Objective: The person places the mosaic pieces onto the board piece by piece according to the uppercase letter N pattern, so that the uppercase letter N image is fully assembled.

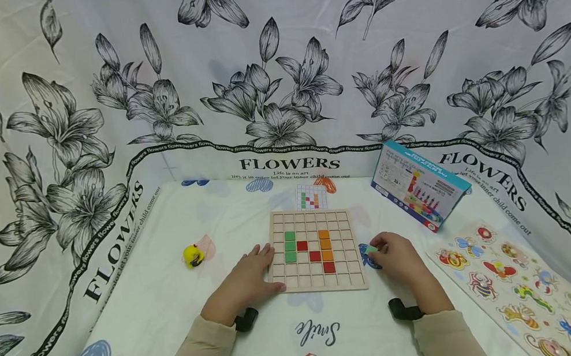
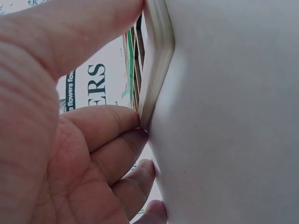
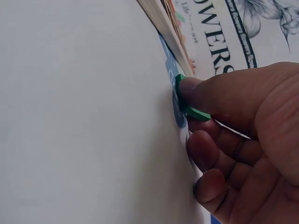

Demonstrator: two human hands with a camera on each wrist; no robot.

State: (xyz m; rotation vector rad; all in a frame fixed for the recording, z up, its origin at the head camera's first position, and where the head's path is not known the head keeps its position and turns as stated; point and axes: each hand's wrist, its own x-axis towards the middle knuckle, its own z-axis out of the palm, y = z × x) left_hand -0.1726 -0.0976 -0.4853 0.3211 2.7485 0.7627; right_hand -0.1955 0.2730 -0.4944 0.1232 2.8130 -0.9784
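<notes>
A square wooden grid board [image 1: 304, 283] lies on the white cloth, seen whole in the head view. Three green tiles [image 1: 290, 246] stand in one column, three red tiles [image 1: 315, 256] step down diagonally, and three orange tiles [image 1: 326, 245] sit above the lowest red one. My left hand [image 1: 246, 280] rests against the board's left side, thumb at the near-left corner; its fingertips touch the edge in the left wrist view. Right of the board, my right hand [image 1: 398, 256] pinches a green tile [image 3: 198, 113] close to the cloth, thumb partly covering it.
Behind the board lies a pattern card [image 1: 311, 197] with a coloured grid. A small yellow toy [image 1: 193, 256] sits to the left. At the right stand a blue-and-white box [image 1: 419, 184] and a flat board with insect pictures [image 1: 524, 286]. Flower-printed curtains surround the table.
</notes>
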